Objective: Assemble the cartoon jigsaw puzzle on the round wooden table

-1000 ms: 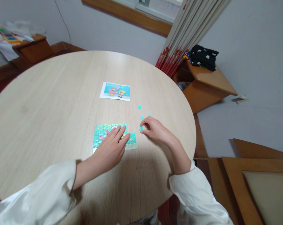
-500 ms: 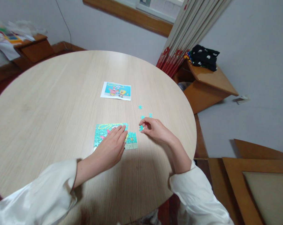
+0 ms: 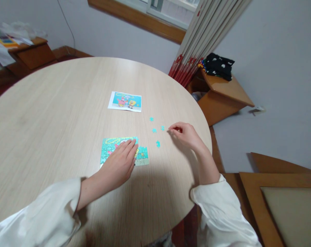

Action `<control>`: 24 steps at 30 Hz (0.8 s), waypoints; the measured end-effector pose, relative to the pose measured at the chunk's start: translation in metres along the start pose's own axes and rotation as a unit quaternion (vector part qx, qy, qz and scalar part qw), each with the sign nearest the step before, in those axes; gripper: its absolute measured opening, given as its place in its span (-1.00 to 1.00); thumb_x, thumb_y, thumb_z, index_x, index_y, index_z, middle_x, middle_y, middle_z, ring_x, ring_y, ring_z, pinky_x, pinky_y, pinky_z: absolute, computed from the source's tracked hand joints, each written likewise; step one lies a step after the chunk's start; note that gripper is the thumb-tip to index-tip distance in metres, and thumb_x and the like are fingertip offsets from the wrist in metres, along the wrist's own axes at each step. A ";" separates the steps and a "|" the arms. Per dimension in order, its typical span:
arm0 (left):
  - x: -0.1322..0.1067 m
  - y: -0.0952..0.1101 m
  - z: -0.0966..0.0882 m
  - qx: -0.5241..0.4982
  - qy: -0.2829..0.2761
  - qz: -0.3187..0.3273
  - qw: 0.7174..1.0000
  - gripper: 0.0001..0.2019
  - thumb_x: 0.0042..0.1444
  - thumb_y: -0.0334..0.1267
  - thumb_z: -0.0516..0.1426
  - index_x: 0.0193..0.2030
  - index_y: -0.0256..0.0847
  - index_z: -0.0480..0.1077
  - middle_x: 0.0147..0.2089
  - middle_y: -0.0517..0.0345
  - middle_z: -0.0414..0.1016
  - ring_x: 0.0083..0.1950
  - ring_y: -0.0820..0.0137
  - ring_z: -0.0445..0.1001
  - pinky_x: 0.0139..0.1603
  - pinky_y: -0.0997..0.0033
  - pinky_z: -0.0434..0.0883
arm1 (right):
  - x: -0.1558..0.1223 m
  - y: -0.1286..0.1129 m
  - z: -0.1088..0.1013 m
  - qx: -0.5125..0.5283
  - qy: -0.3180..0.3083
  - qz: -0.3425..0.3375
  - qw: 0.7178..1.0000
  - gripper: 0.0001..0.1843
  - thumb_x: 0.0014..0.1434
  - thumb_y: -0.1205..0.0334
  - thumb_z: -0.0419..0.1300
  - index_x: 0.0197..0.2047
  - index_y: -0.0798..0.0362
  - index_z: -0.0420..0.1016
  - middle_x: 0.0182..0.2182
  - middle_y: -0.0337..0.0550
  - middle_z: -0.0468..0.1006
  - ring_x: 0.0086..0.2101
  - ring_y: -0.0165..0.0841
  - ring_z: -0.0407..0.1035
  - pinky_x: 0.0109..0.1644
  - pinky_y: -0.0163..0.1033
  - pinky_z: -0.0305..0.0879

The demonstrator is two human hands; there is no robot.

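Observation:
My left hand (image 3: 121, 159) lies flat over the jigsaw puzzle (image 3: 142, 161), fingers stretched out, covering its middle. The puzzle's turquoise, pink and yellow picture shows around the hand, and its upper right corner has a gap. To the right, my right hand (image 3: 183, 134) is held above the table with its fingertips together and no piece visible in them. Closest to those tips lies a turquoise puzzle piece (image 3: 162, 128). Several loose pieces lie there in all, among them a lower piece (image 3: 158, 144), a middle piece (image 3: 154, 130) and a far piece (image 3: 151, 119).
A printed picture sheet (image 3: 127, 102) with the same cartoon scene lies beyond the puzzle on the round wooden table (image 3: 55, 103). Behind the table's right edge stands a wooden cabinet (image 3: 225, 91) with black cloth (image 3: 219, 67) on top. A curtain (image 3: 196, 41) hangs near it.
My right hand has let go of the turquoise piece, which now lies on the table right of the puzzle. That hand has moved right and slightly away from me. My left hand stays on the puzzle.

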State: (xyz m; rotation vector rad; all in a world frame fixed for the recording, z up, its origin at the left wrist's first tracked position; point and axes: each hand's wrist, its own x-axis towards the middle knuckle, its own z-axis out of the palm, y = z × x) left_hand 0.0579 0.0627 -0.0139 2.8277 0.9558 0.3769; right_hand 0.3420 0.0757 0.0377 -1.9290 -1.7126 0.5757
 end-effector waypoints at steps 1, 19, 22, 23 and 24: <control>0.000 0.000 0.000 -0.002 0.001 0.000 1.000 -0.56 0.31 -0.33 -0.15 0.23 -0.44 0.28 0.32 -0.29 0.30 0.35 0.06 0.25 0.31 -0.06 0.26 | 0.004 0.003 -0.001 -0.015 0.017 0.005 1.000 -0.83 0.15 0.34 0.16 -0.28 0.11 0.60 -0.32 -0.05 0.60 -0.32 -0.32 0.41 -0.17 -0.17 0.30; 0.001 0.002 -0.002 0.006 -0.012 0.000 1.000 -0.55 0.31 -0.34 -0.14 0.21 -0.55 0.30 0.29 -0.36 0.32 0.32 -0.02 0.29 0.31 -0.07 0.27 | 0.040 -0.013 0.022 -0.044 -0.001 -0.038 0.998 -0.88 0.14 0.25 0.25 -0.26 0.09 0.56 -0.29 -0.06 0.56 -0.30 -0.31 0.39 -0.14 -0.16 0.29; 0.002 0.002 -0.003 0.016 -0.021 0.002 1.000 -0.54 0.31 -0.35 -0.15 0.21 -0.57 0.30 0.30 -0.37 0.31 0.32 -0.05 0.28 0.31 -0.08 0.28 | 0.052 -0.024 0.037 -0.064 0.012 -0.055 0.996 -0.86 0.17 0.23 0.23 -0.26 0.11 0.57 -0.32 -0.05 0.56 -0.29 -0.30 0.39 -0.11 -0.15 0.27; 0.003 0.002 -0.003 0.018 -0.022 0.002 1.000 -0.54 0.31 -0.35 -0.15 0.21 -0.58 0.31 0.30 -0.37 0.30 0.33 -0.06 0.28 0.30 -0.08 0.28 | 0.056 -0.028 0.042 -0.075 0.009 -0.055 0.996 -0.85 0.17 0.21 0.24 -0.28 0.12 0.57 -0.34 -0.05 0.55 -0.29 -0.29 0.38 -0.10 -0.15 0.26; 0.003 0.002 -0.003 0.020 -0.024 0.002 1.000 -0.54 0.31 -0.35 -0.16 0.20 -0.59 0.31 0.30 -0.38 0.30 0.33 -0.08 0.27 0.30 -0.09 0.29 | 0.060 -0.031 0.048 -0.090 0.006 -0.053 0.994 -0.82 0.16 0.18 0.26 -0.30 0.13 0.57 -0.37 -0.05 0.54 -0.28 -0.28 0.38 -0.10 -0.14 0.26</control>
